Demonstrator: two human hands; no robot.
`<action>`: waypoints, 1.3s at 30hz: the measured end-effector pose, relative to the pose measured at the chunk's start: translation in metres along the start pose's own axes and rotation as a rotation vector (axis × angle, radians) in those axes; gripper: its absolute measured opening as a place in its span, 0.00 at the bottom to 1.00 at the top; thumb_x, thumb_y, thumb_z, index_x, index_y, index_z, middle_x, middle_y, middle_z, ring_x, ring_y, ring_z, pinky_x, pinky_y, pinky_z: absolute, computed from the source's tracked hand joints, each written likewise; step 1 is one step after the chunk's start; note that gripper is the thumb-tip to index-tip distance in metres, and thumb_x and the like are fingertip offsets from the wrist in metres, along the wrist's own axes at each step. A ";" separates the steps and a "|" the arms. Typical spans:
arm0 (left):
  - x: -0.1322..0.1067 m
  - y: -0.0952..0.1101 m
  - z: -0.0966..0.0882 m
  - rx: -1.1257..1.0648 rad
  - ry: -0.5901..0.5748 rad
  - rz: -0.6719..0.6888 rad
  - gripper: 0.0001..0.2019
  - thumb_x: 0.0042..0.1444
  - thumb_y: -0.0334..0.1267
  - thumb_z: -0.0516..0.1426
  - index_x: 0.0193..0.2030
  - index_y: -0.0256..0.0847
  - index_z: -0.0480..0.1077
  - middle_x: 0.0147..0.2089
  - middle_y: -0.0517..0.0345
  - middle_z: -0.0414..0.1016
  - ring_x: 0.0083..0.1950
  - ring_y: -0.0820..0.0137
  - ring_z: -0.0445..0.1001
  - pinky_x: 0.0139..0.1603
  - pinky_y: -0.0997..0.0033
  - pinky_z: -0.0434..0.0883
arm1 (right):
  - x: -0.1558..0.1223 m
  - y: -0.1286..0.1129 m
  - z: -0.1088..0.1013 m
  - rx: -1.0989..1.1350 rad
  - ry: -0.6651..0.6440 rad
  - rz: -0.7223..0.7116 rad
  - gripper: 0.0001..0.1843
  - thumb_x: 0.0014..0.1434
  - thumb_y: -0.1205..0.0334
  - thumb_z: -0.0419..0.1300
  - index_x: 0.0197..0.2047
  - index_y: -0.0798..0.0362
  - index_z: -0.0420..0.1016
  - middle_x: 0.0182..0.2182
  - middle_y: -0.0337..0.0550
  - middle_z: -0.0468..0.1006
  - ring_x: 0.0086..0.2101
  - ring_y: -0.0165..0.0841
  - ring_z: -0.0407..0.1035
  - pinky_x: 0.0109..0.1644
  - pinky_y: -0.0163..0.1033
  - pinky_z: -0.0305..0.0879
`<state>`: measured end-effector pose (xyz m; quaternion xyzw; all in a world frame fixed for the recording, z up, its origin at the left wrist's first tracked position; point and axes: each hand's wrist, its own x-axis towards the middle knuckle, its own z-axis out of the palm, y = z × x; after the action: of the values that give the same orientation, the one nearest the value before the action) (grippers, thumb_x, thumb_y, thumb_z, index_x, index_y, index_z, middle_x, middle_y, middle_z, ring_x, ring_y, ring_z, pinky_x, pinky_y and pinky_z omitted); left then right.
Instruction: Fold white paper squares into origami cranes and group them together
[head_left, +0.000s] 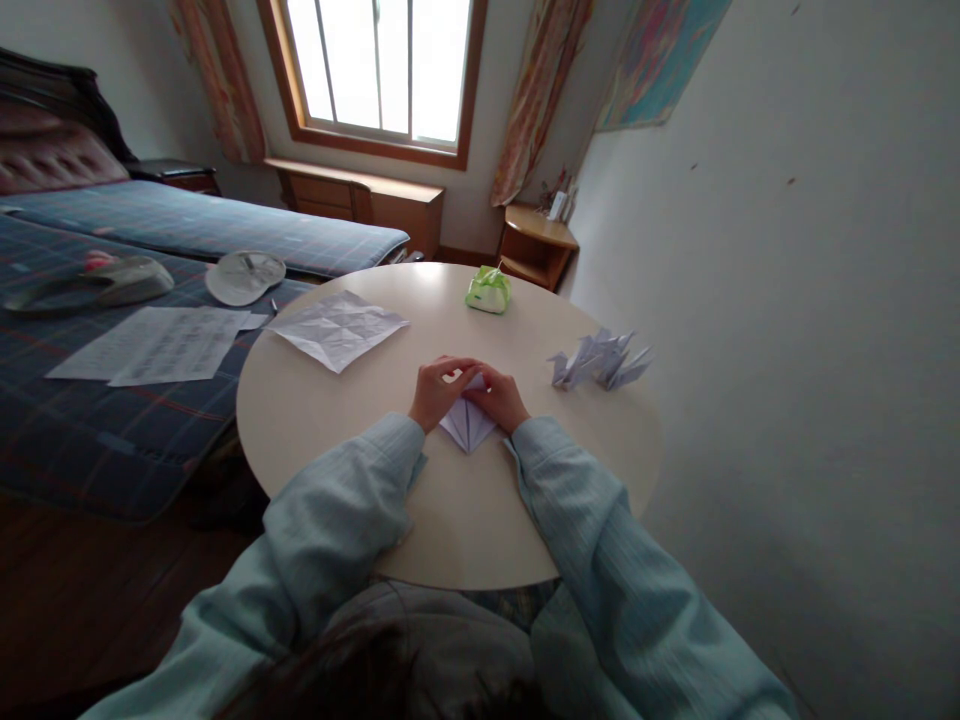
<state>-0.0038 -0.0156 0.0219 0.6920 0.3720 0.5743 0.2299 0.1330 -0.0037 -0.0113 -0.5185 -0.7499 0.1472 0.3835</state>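
A small folded sheet of white paper (468,428) lies on the round table (337,430), its creased point toward me. My left hand (441,388) is closed, thumb and fingers pinching the paper's far end. From the other side my right hand (498,394) pinches the same far end, its fingertips meeting those of the left. Between the hands the upper part of the paper is mostly hidden. To the left lies an opened, creased paper sheet (341,328). Several folded paper cranes (602,360) stand together at the right.
A green tissue pack (488,290) sits toward the table's far edge. Left of the table is a bed (150,440) with printed sheets (161,345), a cap-like visor (124,280) and a round pale item (244,277). A white wall (787,350) runs along the right.
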 end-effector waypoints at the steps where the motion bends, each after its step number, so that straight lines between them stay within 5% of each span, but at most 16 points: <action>1: 0.000 0.000 0.000 0.004 0.000 0.009 0.06 0.47 0.37 0.57 0.30 0.41 0.75 0.31 0.58 0.77 0.32 0.74 0.72 0.31 0.74 0.67 | 0.000 0.000 0.000 -0.009 0.005 0.000 0.17 0.45 0.59 0.61 0.40 0.52 0.70 0.33 0.39 0.77 0.31 0.31 0.69 0.34 0.34 0.63; 8: -0.003 0.001 0.001 0.039 -0.003 0.075 0.05 0.47 0.36 0.57 0.29 0.41 0.74 0.28 0.58 0.76 0.31 0.74 0.70 0.31 0.75 0.67 | 0.000 0.001 0.002 -0.031 0.014 -0.028 0.15 0.47 0.60 0.59 0.40 0.52 0.71 0.33 0.40 0.77 0.26 0.28 0.66 0.33 0.33 0.62; 32: -0.006 0.010 0.001 0.050 -0.019 0.070 0.04 0.47 0.36 0.56 0.27 0.40 0.70 0.31 0.57 0.75 0.34 0.73 0.70 0.37 0.71 0.67 | -0.002 -0.007 -0.001 -0.035 0.020 -0.006 0.13 0.47 0.62 0.56 0.39 0.53 0.70 0.33 0.40 0.76 0.33 0.31 0.69 0.36 0.33 0.64; 39: -0.005 0.007 0.001 0.063 -0.018 0.086 0.06 0.48 0.37 0.56 0.28 0.39 0.72 0.29 0.57 0.75 0.32 0.73 0.69 0.33 0.73 0.66 | -0.001 -0.005 0.000 -0.038 0.015 -0.005 0.12 0.48 0.60 0.57 0.37 0.54 0.71 0.31 0.39 0.76 0.28 0.29 0.67 0.34 0.32 0.62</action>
<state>-0.0011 -0.0239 0.0238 0.7193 0.3580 0.5655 0.1863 0.1300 -0.0071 -0.0088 -0.5252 -0.7508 0.1280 0.3796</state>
